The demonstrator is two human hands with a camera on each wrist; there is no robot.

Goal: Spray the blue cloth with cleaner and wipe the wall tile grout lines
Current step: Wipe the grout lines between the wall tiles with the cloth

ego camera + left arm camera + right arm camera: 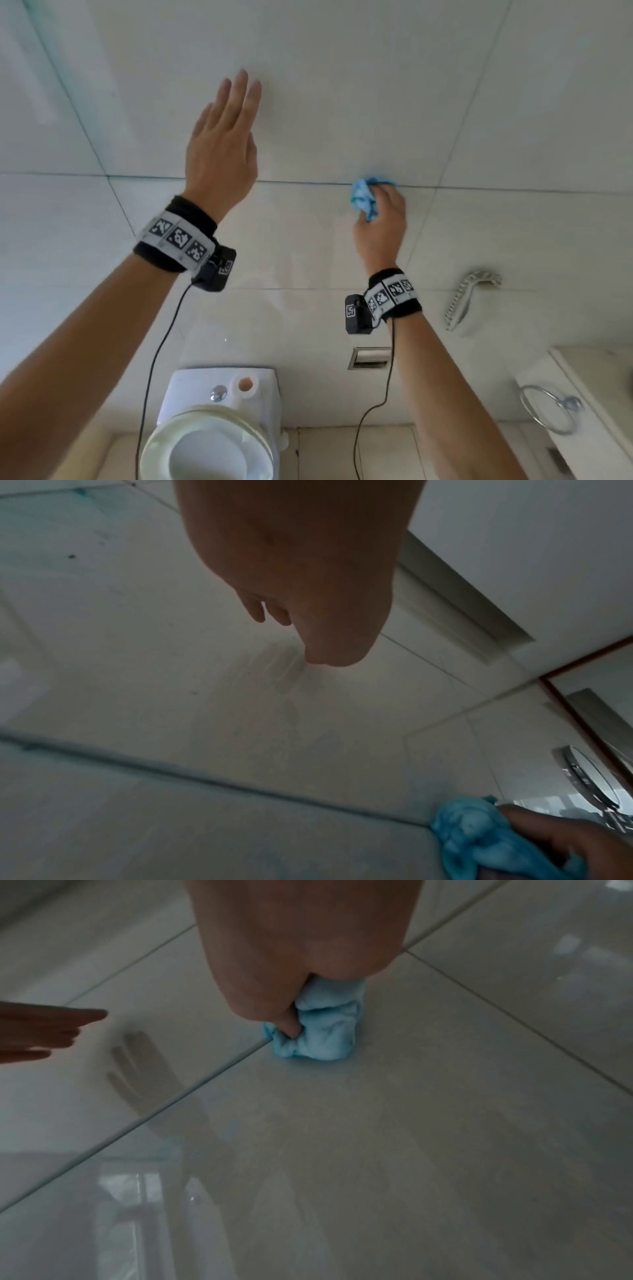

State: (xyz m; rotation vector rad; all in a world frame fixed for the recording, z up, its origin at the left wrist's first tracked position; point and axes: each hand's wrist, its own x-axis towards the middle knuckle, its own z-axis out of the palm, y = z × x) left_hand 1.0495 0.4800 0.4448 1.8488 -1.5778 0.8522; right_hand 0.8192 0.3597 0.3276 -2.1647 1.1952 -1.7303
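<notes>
My right hand (382, 219) grips a bunched blue cloth (364, 198) and presses it against the horizontal grout line (301, 182) of the pale wall tiles. The right wrist view shows the cloth (325, 1026) wadded under my curled fingers, sitting right on the grout line (171, 1099). My left hand (222, 144) is raised to the left with straight fingers together, at the tile above the line; whether it touches the wall is unclear. In the left wrist view the left hand (308, 588) hangs over the tile and the cloth (479, 837) shows at the lower right. No spray bottle is in view.
Below me stands a white toilet (212, 431) with its cistern against the wall. A metal hook fixture (469, 294) and a flush plate (370, 358) sit on the wall at the right. A towel ring (548, 407) hangs by a counter edge at the lower right.
</notes>
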